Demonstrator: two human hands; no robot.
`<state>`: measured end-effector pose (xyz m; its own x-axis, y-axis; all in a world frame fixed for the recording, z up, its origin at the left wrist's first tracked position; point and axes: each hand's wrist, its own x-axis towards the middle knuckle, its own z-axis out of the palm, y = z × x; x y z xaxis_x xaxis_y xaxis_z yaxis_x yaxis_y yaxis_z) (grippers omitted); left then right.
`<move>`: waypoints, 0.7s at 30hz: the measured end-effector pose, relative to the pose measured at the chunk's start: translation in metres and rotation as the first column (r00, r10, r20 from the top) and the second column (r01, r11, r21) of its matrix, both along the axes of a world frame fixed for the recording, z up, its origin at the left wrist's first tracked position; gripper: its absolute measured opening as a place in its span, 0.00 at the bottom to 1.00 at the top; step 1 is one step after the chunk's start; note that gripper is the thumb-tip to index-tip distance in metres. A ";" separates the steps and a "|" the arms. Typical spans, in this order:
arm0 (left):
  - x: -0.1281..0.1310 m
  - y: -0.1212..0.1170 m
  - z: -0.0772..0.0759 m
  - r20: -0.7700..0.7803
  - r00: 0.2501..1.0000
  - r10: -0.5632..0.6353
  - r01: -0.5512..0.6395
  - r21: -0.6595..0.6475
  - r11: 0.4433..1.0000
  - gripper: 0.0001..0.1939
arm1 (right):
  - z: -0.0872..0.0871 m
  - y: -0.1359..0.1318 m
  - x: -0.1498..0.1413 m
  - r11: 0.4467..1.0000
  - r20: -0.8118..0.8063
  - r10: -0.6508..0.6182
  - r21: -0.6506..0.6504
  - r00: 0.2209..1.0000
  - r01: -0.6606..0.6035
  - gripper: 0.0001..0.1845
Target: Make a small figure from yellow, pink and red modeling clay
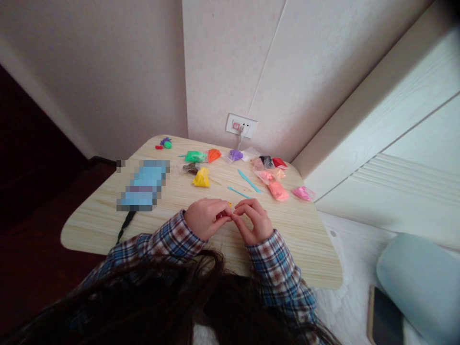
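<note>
My left hand [204,218] and my right hand [253,219] meet above the near middle of a small wooden table [108,218]. Their fingertips pinch together on a tiny piece of red clay [223,215], mostly hidden by the fingers. Both hands are curled closed. Plaid sleeves cover my wrists. Just beyond the hands lie two teal plastic modelling tools [248,180]. A yellow clay bag [201,178] sits to the far left of the hands.
Several small bags of coloured clay lie along the table's far side: green [195,156], orange [213,154], purple [235,155], red [279,162], pink [278,190]. A small clay figure [166,142] stands at the far left corner. A wall socket [241,125] is behind. A phone [384,320] lies at right.
</note>
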<state>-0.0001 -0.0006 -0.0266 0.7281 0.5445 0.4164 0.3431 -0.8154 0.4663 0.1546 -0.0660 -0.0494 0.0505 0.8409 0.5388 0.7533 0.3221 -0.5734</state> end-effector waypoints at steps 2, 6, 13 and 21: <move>0.000 0.000 0.000 0.002 1.000 0.002 -0.002 0.006 1.000 0.04 | 0.000 0.000 0.000 1.000 0.002 0.001 0.000 1.000 -0.001 0.07; 0.000 0.000 0.000 0.010 1.000 0.008 -0.008 0.026 1.000 0.03 | 0.000 0.000 0.000 1.000 0.000 0.006 0.006 1.000 -0.006 0.06; 0.000 0.000 0.002 0.003 1.000 0.006 -0.006 0.017 1.000 0.02 | 0.000 0.000 0.002 1.000 0.016 0.028 0.004 0.999 -0.028 0.05; 0.000 0.000 0.001 0.024 1.000 -0.006 0.005 0.021 1.000 0.01 | 0.000 0.000 0.000 1.000 0.004 0.016 0.014 1.000 -0.016 0.06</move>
